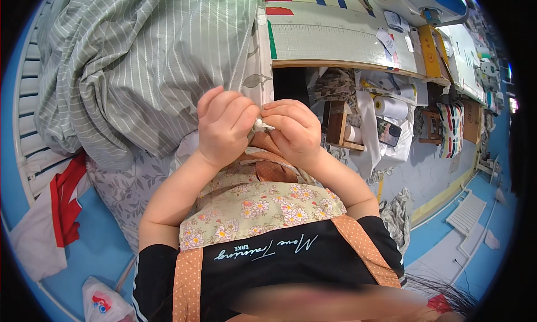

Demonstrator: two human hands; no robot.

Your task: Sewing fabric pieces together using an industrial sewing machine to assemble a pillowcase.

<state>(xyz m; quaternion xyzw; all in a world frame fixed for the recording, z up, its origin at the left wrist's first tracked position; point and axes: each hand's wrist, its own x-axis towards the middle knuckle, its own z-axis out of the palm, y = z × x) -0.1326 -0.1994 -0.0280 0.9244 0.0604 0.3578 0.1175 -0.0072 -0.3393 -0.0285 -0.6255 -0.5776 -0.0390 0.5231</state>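
Close together in front of my apron [263, 210], my left hand [224, 123] and my right hand [295, 131] are both closed in a pinch. Between their fingertips is a small knotted-looking bit of whitish cloth [262, 126], partly hidden by the fingers. Just beyond them runs a pale leaf-printed fabric strip [258, 79] along the table's left edge. A large heap of grey-green striped fabric [162, 59] lies to the left of my hands, and grey leaf-printed cloth [131, 190] hangs below it.
The sewing table [330, 51] has ruler marks and coloured tape, with a sewing machine [447, 12] at far right. Beneath are white thread cones [390, 107], a phone [389, 132] and a wooden box [337, 123]. A slatted white rack [28, 93] stands left; a foot pedal [466, 213] lies right.
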